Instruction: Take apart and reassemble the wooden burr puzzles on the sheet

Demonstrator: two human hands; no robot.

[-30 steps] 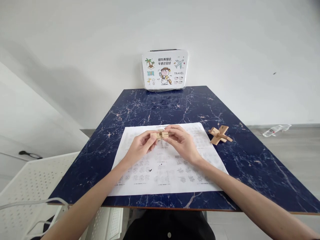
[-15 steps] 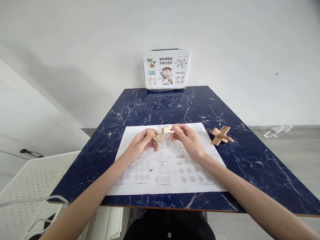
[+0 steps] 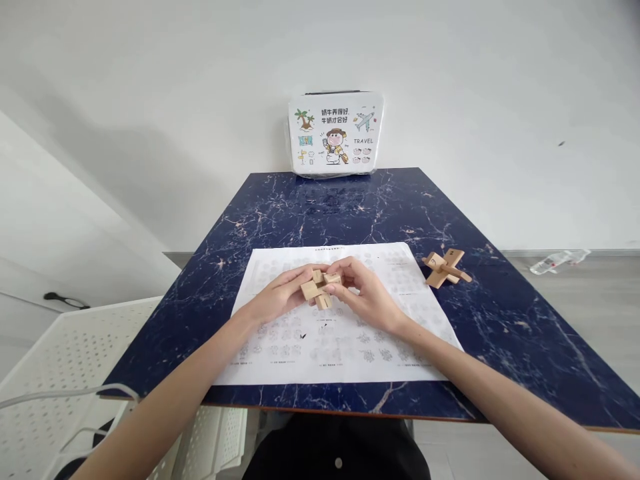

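Several notched wooden puzzle pieces (image 3: 313, 289) meet in a cross-like cluster between my two hands, above a white printed sheet (image 3: 320, 367). My left hand (image 3: 280, 293) is closed on the left side of the cluster, its fingers partly hidden behind the wood. On the right side, my right hand (image 3: 367, 293) pinches a wooden puzzle piece (image 3: 332, 278) between thumb and fingers, against the others. To the right of the sheet lies another interlocked wooden puzzle (image 3: 444, 268), with bars crossing each other; neither hand touches it.
The dark blue marbled table (image 3: 340, 213) carries the sheet. At its far edge a white cartoon-printed case (image 3: 336, 133) leans on the wall. A white perforated cart (image 3: 65, 353) with a cable (image 3: 65, 393) stands at the left. A clear plastic bottle (image 3: 557, 261) lies on the floor at right.
My hands have come together. The piece in my right hand, apart from the left hand's pieces before, now sits against them. The view has shifted slightly.
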